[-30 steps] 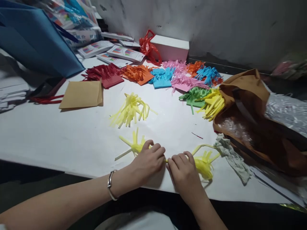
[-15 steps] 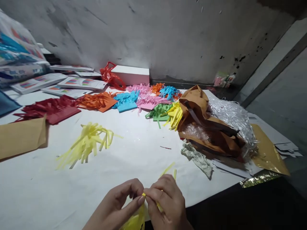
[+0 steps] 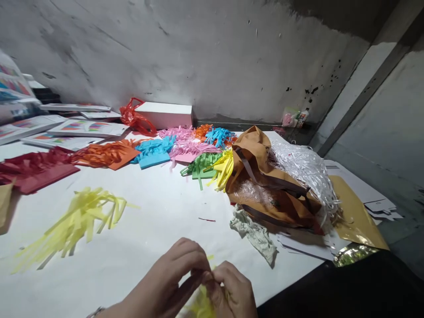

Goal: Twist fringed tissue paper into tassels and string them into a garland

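My left hand (image 3: pixel 180 274) and my right hand (image 3: pixel 232 289) meet at the near edge of the table, fingertips pinched together. Between them is a yellow tissue-paper tassel (image 3: pixel 202 304); its strips hang below my fingers, and a bit of yellow shows behind them. The pinched part itself is covered by the fingers. To the left, a loose bunch of pale yellow paper strips (image 3: pixel 82 216) lies spread on the white tabletop (image 3: pixel 149 221). A short dark red strip (image 3: pixel 207 219) rests on the table beyond my hands.
Fringed paper bundles line the back: dark red (image 3: pixel 43 172), orange (image 3: pixel 112 154), blue (image 3: pixel 154 152), pink, green (image 3: pixel 203 168) and yellow (image 3: pixel 223 170). A brown cloth bag (image 3: pixel 265 176), clear shredded strips (image 3: pixel 303 168) and a crumpled pale cloth (image 3: pixel 253 234) lie right. Flat packets (image 3: pixel 89 128) sit back left.
The view has turned right and slightly up, so the table things appear further left and lower. My fingers have shifted their hold and now cover the tassel's pinched end.
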### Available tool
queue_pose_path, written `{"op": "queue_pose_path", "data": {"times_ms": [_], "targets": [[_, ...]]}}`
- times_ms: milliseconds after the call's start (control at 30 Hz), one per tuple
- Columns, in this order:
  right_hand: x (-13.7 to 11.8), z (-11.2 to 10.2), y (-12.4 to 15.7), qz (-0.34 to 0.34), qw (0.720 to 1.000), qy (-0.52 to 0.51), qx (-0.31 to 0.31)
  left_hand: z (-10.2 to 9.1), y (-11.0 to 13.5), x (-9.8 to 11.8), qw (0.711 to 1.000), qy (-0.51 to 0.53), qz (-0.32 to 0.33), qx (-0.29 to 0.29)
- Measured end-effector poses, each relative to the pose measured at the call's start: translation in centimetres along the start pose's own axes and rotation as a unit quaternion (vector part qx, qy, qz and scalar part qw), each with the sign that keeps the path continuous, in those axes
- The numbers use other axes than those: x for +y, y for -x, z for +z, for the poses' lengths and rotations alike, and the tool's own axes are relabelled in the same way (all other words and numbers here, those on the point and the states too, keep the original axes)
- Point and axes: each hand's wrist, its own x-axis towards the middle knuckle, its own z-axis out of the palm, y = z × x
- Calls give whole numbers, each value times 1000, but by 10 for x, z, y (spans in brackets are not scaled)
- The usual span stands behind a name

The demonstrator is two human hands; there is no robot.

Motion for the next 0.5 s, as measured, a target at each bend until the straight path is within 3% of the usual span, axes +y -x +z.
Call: {"op": "queue_pose_path", "data": {"times_ms": [67,200,267,300,367,500], "targets": [[13,-11,-3,19,1000,-11,-10,0,-23,0,1000,-15,0,-24],[36,-27,-5,40,997,42,53,1,-90,-24,999,-28,15,-31],[42,-30,-7,39,994,62,76,5,-130,-47,990,-134,44,-21],[45,-30,-8,33,994,68,80,9,-149,-59,976,-204,59,-45],[49,-30,-9,17,994,76,71,17,-180,-81,963,-247,72,-83],[55,-33,-7,3,995,96,36,31,-212,-103,957,-254,71,-124]]}}
